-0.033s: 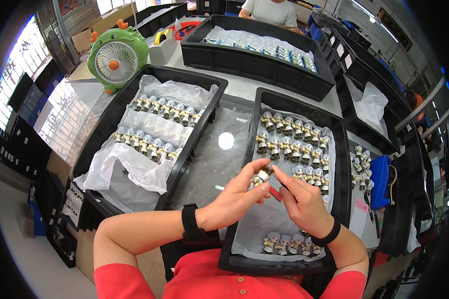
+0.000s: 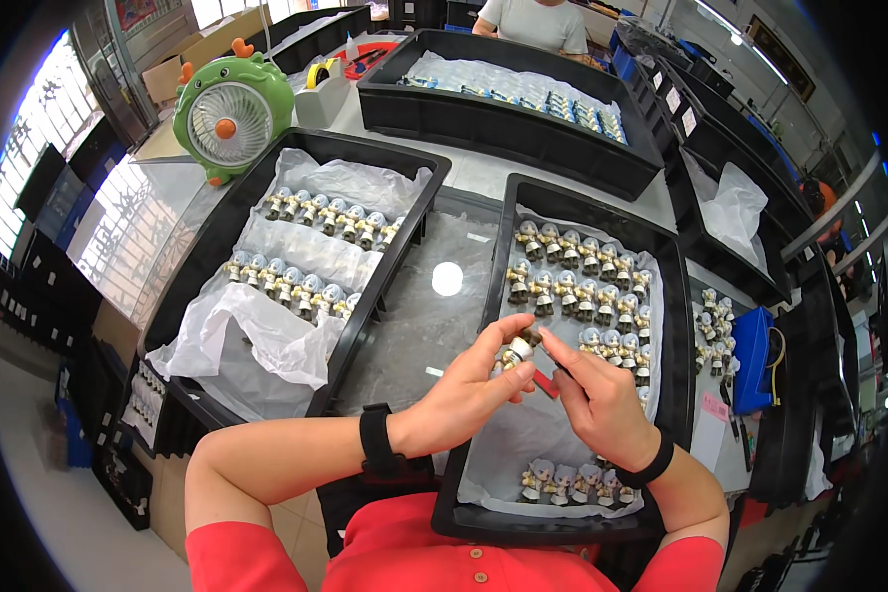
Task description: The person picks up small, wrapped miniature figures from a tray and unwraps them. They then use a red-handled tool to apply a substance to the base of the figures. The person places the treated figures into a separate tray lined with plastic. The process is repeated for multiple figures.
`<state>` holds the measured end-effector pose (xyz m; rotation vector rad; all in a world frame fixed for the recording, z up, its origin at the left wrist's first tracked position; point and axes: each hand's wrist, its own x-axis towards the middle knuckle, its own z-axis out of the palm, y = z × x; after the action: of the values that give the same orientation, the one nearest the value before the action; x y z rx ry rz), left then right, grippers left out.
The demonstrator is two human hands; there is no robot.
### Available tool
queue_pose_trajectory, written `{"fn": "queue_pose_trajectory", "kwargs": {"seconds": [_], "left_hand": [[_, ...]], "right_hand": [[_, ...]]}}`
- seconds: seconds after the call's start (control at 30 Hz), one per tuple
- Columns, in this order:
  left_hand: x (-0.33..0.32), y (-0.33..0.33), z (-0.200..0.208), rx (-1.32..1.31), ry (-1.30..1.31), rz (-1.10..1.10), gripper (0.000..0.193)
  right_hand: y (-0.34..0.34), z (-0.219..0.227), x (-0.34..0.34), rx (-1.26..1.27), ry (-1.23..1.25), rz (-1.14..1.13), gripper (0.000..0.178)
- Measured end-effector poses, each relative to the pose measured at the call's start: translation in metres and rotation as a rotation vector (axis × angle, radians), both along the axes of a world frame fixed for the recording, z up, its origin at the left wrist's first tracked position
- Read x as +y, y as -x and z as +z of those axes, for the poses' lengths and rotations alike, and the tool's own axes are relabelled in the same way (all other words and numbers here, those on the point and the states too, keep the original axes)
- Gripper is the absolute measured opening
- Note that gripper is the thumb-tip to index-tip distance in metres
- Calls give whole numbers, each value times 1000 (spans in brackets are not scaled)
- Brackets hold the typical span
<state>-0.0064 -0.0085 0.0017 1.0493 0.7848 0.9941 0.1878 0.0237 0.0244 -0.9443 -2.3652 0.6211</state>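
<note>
Over the right-hand black tray (image 2: 503,237), my left hand (image 2: 469,390) pinches a small figurine (image 2: 516,351) in white and gold, its dark base turned up and away. My right hand (image 2: 597,400) meets it there, with fingers closed on a slim tool (image 2: 546,384) whose red part shows below the fingers; its kind is unclear. Rows of pale-haired figurines (image 2: 584,296) lie on white paper in this tray, and a shorter row (image 2: 572,481) lies at its near end. My hands hide part of the paper between them.
To the left, another black tray (image 2: 426,187) holds figurines under crumpled paper (image 2: 252,331). A green fan (image 2: 229,118) stands behind it. At the back is a large black tray (image 2: 483,113), with a person (image 2: 538,25) beyond. A blue box (image 2: 755,360) and loose figurines (image 2: 712,331) lie right.
</note>
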Motion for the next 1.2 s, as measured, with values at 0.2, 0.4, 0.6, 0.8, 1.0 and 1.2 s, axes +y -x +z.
{"fn": "queue_pose_trajectory", "kwargs": {"seconds": [0.2,0.4,0.6,0.8,1.0,1.2], "left_hand": [[-1,-1,1,37,-13,8,53],[0,-1,0,-2,16,14,53],[4,3,0,-195,190,1,50],[6,8,8,-338,282,-1,49],[9,9,3,-327,292,-25,48],[9,9,8,-312,264,-29,48]], "right_hand": [[0,-3,0,12,-13,-1,51],[0,-2,0,88,-5,-15,51],[-1,4,-1,95,96,123,47],[-4,10,0,101,238,4,42],[-4,12,1,78,288,17,41],[-8,12,2,129,471,-83,40]]}}
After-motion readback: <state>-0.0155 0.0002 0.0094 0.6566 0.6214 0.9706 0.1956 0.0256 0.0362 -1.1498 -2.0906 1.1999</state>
